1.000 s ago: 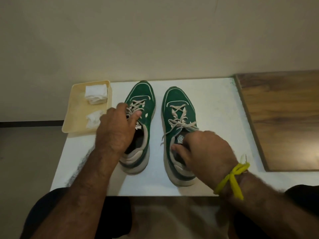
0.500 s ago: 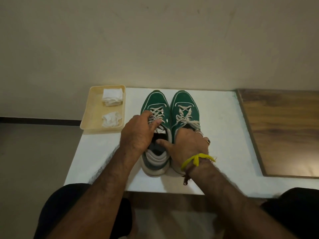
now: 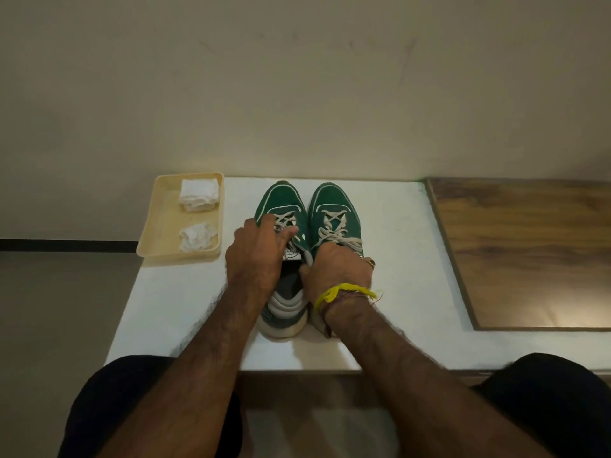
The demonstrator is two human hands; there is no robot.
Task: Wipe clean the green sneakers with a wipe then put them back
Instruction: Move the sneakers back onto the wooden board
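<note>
Two green sneakers with cream laces stand side by side, toes toward the wall, on the white table (image 3: 390, 259). My left hand (image 3: 256, 256) grips the left sneaker (image 3: 284, 200) at its tongue and collar, thumb across the laces. My right hand (image 3: 337, 269) grips the right sneaker (image 3: 334, 203) at its collar, fingers curled into the opening. The two shoes touch along their inner sides. A folded white wipe (image 3: 199, 194) and a crumpled wipe (image 3: 197, 237) lie in the tray.
A cream plastic tray (image 3: 158, 233) sits at the table's left back corner. A wooden board (image 3: 529, 249) covers the right part of the surface. The wall rises directly behind the shoes. My knees in dark trousers are below the front edge.
The two sneakers were apart a second ago; both hands have brought them together and slid them back toward the wall. The camera has pulled back.
</note>
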